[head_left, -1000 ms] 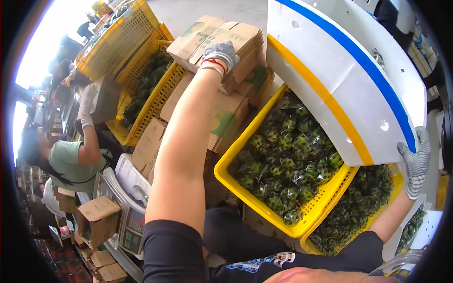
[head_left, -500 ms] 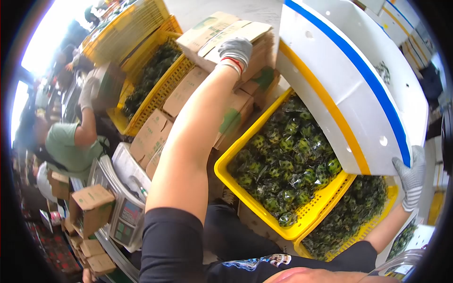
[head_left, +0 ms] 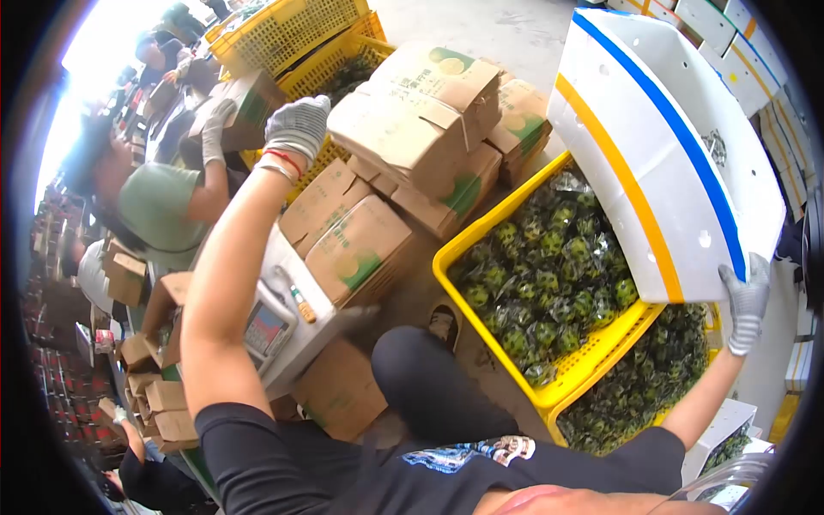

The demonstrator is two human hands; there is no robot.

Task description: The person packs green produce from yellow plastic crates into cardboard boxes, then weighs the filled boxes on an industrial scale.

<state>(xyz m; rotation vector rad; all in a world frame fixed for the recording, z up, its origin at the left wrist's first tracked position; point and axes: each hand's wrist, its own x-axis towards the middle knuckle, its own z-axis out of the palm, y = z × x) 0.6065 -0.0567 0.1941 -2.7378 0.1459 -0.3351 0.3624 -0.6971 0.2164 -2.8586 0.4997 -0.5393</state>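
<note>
gripping one white box [head_left: 639,154] near its lower corner, closing the right hand [head_left: 749,296] on its edge, overlapping two near crates [head_left: 592,365]; curling the left hand [head_left: 296,130] beside one carton stack [head_left: 399,129], leaving any hold there impossible to tell.

Left arm [head_left: 227,275]: bare below a dark sleeve [head_left: 236,442], reaching forward, bent at the elbow.
Left wrist [head_left: 283,165]: circled by a red band [head_left: 290,157].
Left hand [head_left: 297,127]: gloved, back toward the camera, fingers bent inward and partly hidden.
Right arm [head_left: 705,396]: extended out to the side, forearm bare.
Right hand [head_left: 748,300]: gloved in gray, thumb [head_left: 730,276] apart from the fingers, clasping.
Knee [head_left: 408,360]: bent, in dark trousers.
</note>
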